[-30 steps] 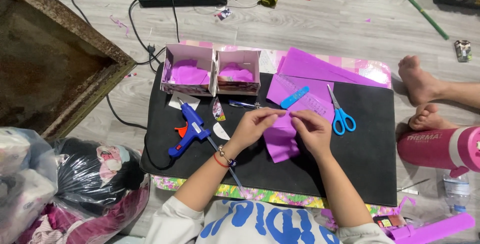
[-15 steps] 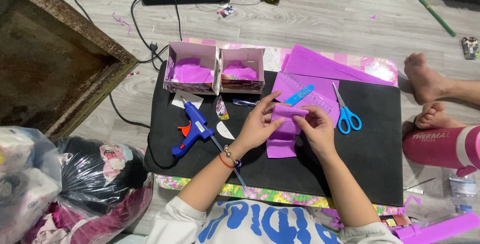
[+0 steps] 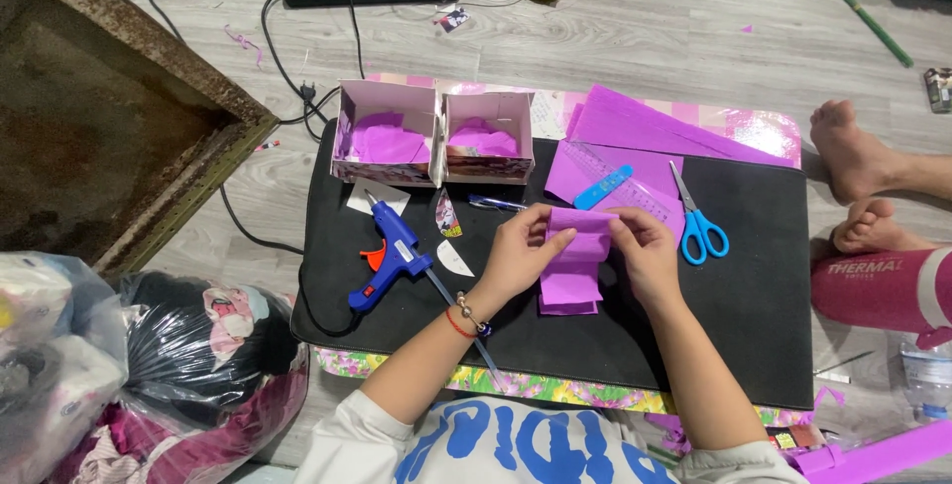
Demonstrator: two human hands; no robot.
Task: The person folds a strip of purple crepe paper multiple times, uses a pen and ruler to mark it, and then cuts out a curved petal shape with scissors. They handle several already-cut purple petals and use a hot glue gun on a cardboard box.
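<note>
a: what are the hands on?
b: both are on a strip of purple crepe paper [image 3: 573,258] held over the middle of the black mat [image 3: 754,305]. the left hand [image 3: 518,258] pinches its left edge, thumb on top and fingers curled under. the right hand [image 3: 645,256] grips the right edge the same way, fingers closed on the paper.
a: is the paper flat?
b: no, the top is folded over between the hands and the rest hangs down to the mat.
a: what lies around it?
b: a blue glue gun [image 3: 389,264] to the left, blue-handled scissors [image 3: 698,228] to the right, and a blue ruler [image 3: 601,187] on more purple sheets [image 3: 645,132] behind. two small cardboard boxes [image 3: 436,132] with purple scraps stand at the far edge.
</note>
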